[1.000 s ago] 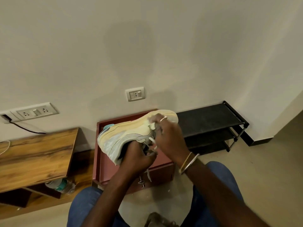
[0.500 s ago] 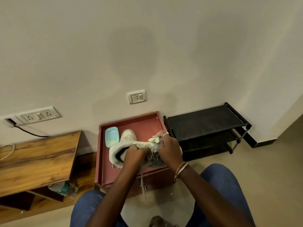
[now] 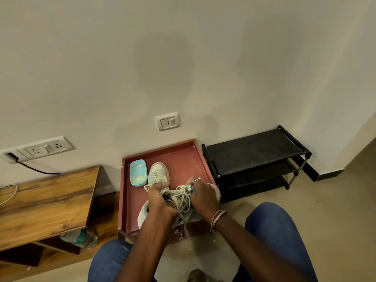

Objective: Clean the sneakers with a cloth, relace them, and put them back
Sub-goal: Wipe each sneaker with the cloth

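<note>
A pale grey-white sneaker point(image 3: 186, 208) sits upright over the red tray point(image 3: 183, 155), its loose laces hanging toward me. My left hand point(image 3: 160, 200) grips its tongue and collar from the left. My right hand point(image 3: 203, 195) holds the sneaker's right side and pinches a small pale green cloth point(image 3: 186, 187) against the upper. The second sneaker point(image 3: 157, 174) lies in the tray just behind, toe pointing to the wall. My hands hide much of the held sneaker.
A light blue box point(image 3: 138, 173) lies in the tray beside the second sneaker. A black shoe rack point(image 3: 256, 157) stands to the right, a wooden table point(image 3: 46, 200) to the left with a plastic bottle point(image 3: 81, 238) under it. My knees frame the floor below.
The sneaker was held on its side, sole up; it has been turned upright and lowered toward the tray. Both hands came down with it and shifted to the lace area.
</note>
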